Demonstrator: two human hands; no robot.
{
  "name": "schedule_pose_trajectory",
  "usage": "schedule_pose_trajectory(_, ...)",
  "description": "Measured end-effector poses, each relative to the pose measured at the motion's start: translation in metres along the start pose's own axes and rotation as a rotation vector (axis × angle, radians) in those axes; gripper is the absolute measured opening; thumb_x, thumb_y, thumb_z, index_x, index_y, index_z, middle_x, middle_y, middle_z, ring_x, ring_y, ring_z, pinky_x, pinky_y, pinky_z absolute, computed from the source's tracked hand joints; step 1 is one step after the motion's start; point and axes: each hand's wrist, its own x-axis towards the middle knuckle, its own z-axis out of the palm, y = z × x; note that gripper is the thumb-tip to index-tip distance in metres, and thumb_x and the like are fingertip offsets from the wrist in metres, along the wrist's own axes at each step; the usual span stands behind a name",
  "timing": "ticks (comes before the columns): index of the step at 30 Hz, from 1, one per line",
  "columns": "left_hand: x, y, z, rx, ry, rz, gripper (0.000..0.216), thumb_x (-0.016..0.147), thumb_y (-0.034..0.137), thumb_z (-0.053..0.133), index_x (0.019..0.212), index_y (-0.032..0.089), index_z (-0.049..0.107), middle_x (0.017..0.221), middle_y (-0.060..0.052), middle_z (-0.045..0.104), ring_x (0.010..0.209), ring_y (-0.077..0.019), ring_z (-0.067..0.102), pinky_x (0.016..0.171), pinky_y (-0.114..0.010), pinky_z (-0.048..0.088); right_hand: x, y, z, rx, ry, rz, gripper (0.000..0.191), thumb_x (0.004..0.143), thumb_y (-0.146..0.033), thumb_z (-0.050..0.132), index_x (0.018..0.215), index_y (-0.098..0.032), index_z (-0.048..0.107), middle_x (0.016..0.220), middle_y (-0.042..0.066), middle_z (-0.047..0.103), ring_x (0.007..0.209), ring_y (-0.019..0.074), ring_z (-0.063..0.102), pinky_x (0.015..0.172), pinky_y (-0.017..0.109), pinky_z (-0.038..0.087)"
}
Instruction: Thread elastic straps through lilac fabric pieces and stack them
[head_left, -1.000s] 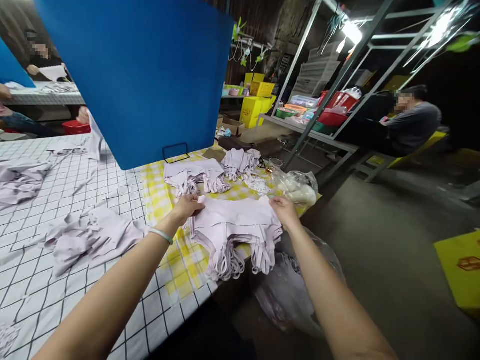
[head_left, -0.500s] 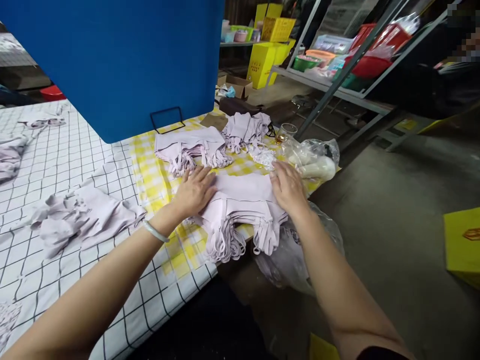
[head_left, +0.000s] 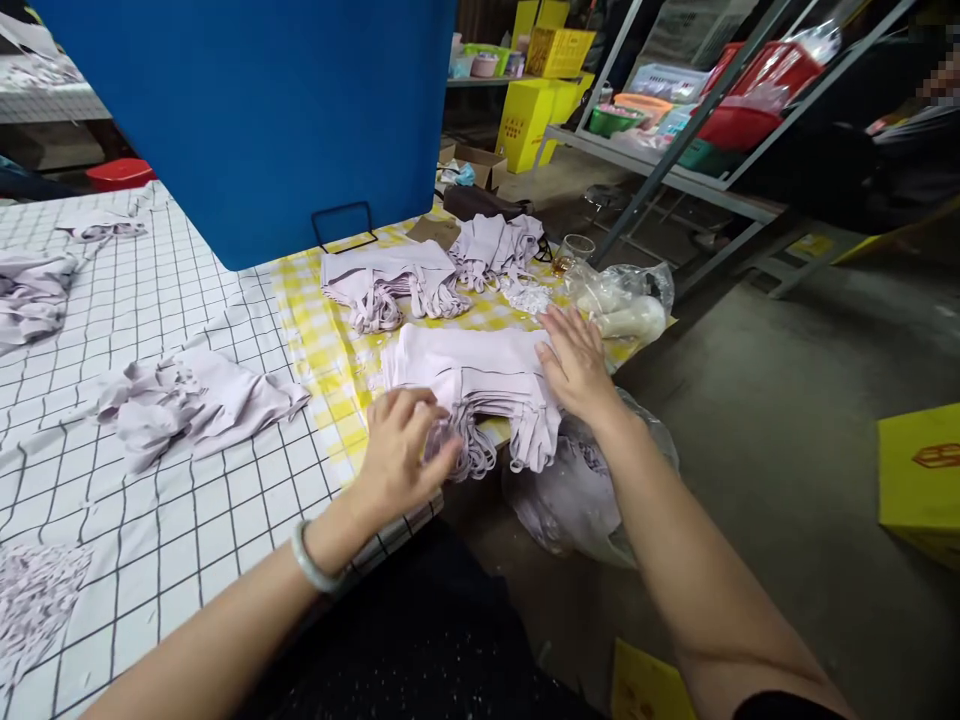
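Observation:
A stack of pale lilac cloth garments [head_left: 480,352] with thin looped straps lies in front of me, its straps hanging at the table's near edge. My right hand [head_left: 576,362] rests flat on the stack's right end, fingers stretched out. Beside the stack's lower left corner, my left hand [head_left: 405,445] is raised with fingers curved and apart, close to the hanging straps and holding nothing. Two more lilac piles sit behind: one strapped stack [head_left: 394,275] at left, another pile [head_left: 496,248] at right. Small pale scraps [head_left: 525,296] lie between them and my right hand.
A tall blue panel [head_left: 285,120] stands on the checked table [head_left: 247,510]. Loose lilac cloth [head_left: 199,405] lies at left. To the right are a glass [head_left: 576,250], a clear plastic bag [head_left: 630,300] and a metal rack [head_left: 667,175]. Another filled plastic bag [head_left: 570,500] hangs below the table edge.
My left hand has come off the stack's left end and moved down toward me, fingers curling. My right hand stays on the right end. The view has shifted slightly.

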Motion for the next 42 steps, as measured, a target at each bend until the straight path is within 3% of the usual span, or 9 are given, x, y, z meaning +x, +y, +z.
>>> schedule_pose_trajectory(6, -0.045, 0.024, 0.000, -0.055, -0.092, -0.117, 0.013, 0.093, 0.027, 0.057, 0.088, 0.022, 0.067, 0.092, -0.007, 0.060, 0.087, -0.0237, 0.050, 0.080, -0.040, 0.042, 0.024, -0.045, 0.000, 0.244, -0.180, -0.112, 0.046, 0.101, -0.046, 0.037, 0.136, -0.023, 0.057, 0.150, 0.010, 0.050, 0.144, 0.0294, 0.037, 0.118, 0.057, 0.025)
schedule_pose_trajectory(13, 0.015, 0.020, -0.015, -0.064, 0.003, -0.031, 0.020, 0.095, 0.030, 0.050, 0.090, 0.019, 0.066, 0.103, -0.011, 0.064, 0.099, -0.0251, 0.054, 0.090, -0.043, 0.043, -0.074, -0.024, -0.032, 0.285, 0.302, 0.142, 0.023, 0.095, -0.039, 0.051, 0.092, -0.021, 0.065, 0.091, 0.007, 0.065, 0.088, 0.0225, 0.061, 0.086, 0.038, 0.049)
schedule_pose_trajectory(19, 0.130, 0.022, 0.055, 0.066, -0.575, 0.059, 0.048, 0.099, 0.043, 0.043, 0.137, 0.016, 0.055, 0.158, -0.014, 0.037, 0.149, -0.0355, 0.025, 0.120, -0.058, 0.015, -0.148, -0.030, 0.010, 0.372, 0.180, 0.303, 0.021, 0.087, -0.042, 0.064, 0.091, -0.022, 0.067, 0.093, 0.006, 0.061, 0.091, 0.0247, 0.058, 0.086, 0.041, 0.047)
schedule_pose_trajectory(25, 0.135, 0.022, 0.084, 0.084, -0.821, -0.073, 0.062, 0.098, 0.054, 0.039, 0.148, 0.018, 0.043, 0.162, -0.016, 0.027, 0.151, -0.0352, 0.022, 0.120, -0.060, 0.017, -0.159, -0.020, 0.005, 0.501, 0.067, 0.280, 0.018, 0.086, -0.041, 0.060, 0.089, -0.024, 0.064, 0.093, 0.006, 0.062, 0.093, 0.0260, 0.060, 0.087, 0.044, 0.048)
schedule_pose_trajectory(27, 0.121, 0.027, 0.071, 0.061, -0.743, -0.037, 0.058, 0.098, 0.050, 0.043, 0.145, 0.017, 0.047, 0.159, -0.017, 0.034, 0.149, -0.0345, 0.027, 0.120, -0.061, 0.017, -0.160, -0.026, -0.003, 0.517, 0.189, 0.342, 0.026, 0.084, -0.045, 0.062, 0.099, -0.024, 0.061, 0.094, 0.007, 0.060, 0.087, 0.0259, 0.060, 0.082, 0.045, 0.050)
schedule_pose_trajectory(32, 0.055, -0.012, 0.010, 0.054, -0.048, -0.072, 0.049, 0.098, 0.044, 0.045, 0.141, 0.021, 0.048, 0.157, -0.011, 0.039, 0.151, -0.0291, 0.023, 0.121, -0.056, 0.021, -0.120, -0.090, -0.012, 0.556, 0.547, 0.286, 0.040, 0.079, -0.045, 0.069, 0.113, -0.029, 0.056, 0.089, 0.007, 0.054, 0.079, 0.0279, 0.057, 0.080, 0.051, 0.049)
schedule_pose_trajectory(36, -0.040, -0.095, -0.075, 0.261, 0.243, -0.466, 0.030, 0.093, 0.026, 0.050, 0.120, 0.019, 0.061, 0.139, -0.014, 0.055, 0.136, -0.0303, 0.042, 0.113, -0.052, 0.033, -0.054, -0.196, 0.015, 0.628, 0.077, -0.196, 0.016, 0.090, -0.034, 0.057, 0.106, -0.030, 0.059, 0.092, 0.008, 0.063, 0.083, 0.0266, 0.061, 0.079, 0.044, 0.051)
schedule_pose_trajectory(39, -0.094, -0.146, -0.126, 0.310, 0.165, -0.693, 0.025, 0.082, 0.024, 0.064, 0.106, 0.017, 0.066, 0.127, -0.017, 0.059, 0.125, -0.0351, 0.046, 0.106, -0.055, 0.036, -0.007, -0.277, 0.064, 0.431, -0.351, -0.425, 0.010, 0.090, -0.022, 0.054, 0.096, -0.025, 0.061, 0.097, 0.009, 0.067, 0.093, 0.0269, 0.062, 0.081, 0.040, 0.049)
schedule_pose_trajectory(42, -0.111, -0.169, -0.144, 0.170, 0.057, -0.730, 0.018, 0.071, 0.022, 0.074, 0.087, 0.019, 0.068, 0.110, -0.014, 0.064, 0.117, -0.0359, 0.048, 0.104, -0.056, 0.034, 0.022, -0.332, 0.114, 0.189, -0.434, -0.437, 0.014, 0.083, -0.016, 0.060, 0.097, -0.021, 0.061, 0.107, 0.013, 0.065, 0.100, 0.0303, 0.059, 0.082, 0.041, 0.047)
